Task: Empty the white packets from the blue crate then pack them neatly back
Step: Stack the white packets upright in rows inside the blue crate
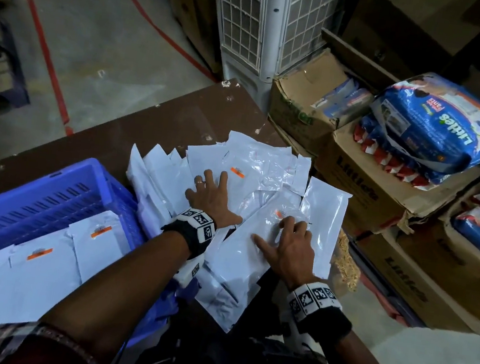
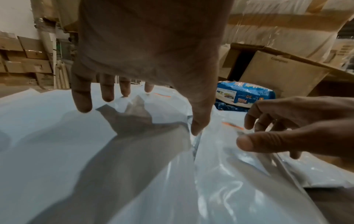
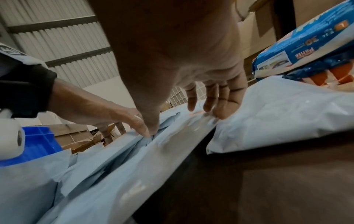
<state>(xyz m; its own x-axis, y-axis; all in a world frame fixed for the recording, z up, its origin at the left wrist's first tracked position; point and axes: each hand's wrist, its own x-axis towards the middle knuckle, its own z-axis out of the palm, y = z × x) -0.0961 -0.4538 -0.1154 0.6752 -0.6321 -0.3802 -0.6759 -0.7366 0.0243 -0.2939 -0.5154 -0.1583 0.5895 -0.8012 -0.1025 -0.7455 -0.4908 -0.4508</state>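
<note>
A heap of white packets with small orange labels covers the brown table. My left hand lies flat on the heap, fingers straight and spread. My right hand rests on a long glossy packet nearer to me, fingers spread, thumb out to the left. In the left wrist view the left hand's fingers hover just over the packets. In the right wrist view the right fingertips touch the top packet. The blue crate at the left holds several packets laid flat.
Cardboard boxes stacked to the right of the table carry a blue diaper pack. A white grilled cooler stands behind the table. Bare concrete floor with a red line lies to the left.
</note>
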